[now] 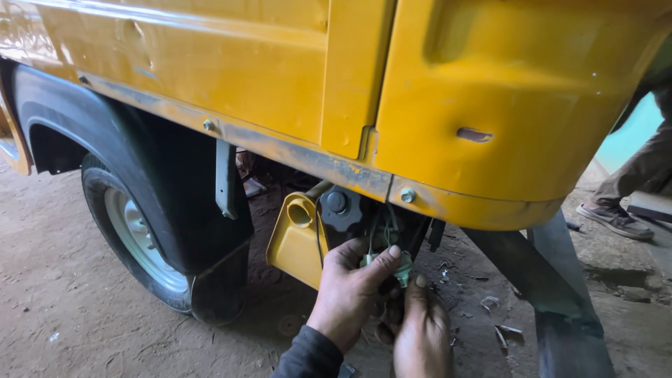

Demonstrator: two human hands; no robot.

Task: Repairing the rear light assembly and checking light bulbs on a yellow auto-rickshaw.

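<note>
Both hands, left hand [350,290] and right hand [420,332], are pinching a green connector [402,268] with their fingers under the yellow body [490,105].

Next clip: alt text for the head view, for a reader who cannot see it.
Two bare hands, left hand and right hand, pinch a pale green wire connector under the lower edge of a dented yellow vehicle body. A rear wheel stands at left on a dirt floor; another person's shoe shows at right.
</note>
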